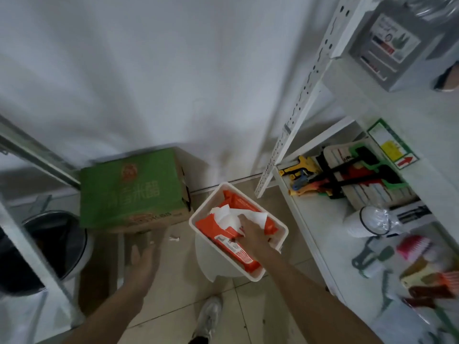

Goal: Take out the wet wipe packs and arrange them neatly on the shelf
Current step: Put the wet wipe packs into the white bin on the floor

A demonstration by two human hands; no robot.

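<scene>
A white rectangular bin sits on a white stool low in the middle of the view. Inside lie orange and white wet wipe packs, stacked at angles. My right hand reaches down into the bin and rests on the top pack, fingers curled over its white middle. My left hand hovers blurred to the left of the bin, palm open, holding nothing. The white metal shelf stands to the right of the bin.
A green cardboard box stands behind and left of the bin. A dark round bin is at far left under a metal frame. The shelf holds brushes, scrapers, a white mug and other tools. My shoe is on the tiled floor.
</scene>
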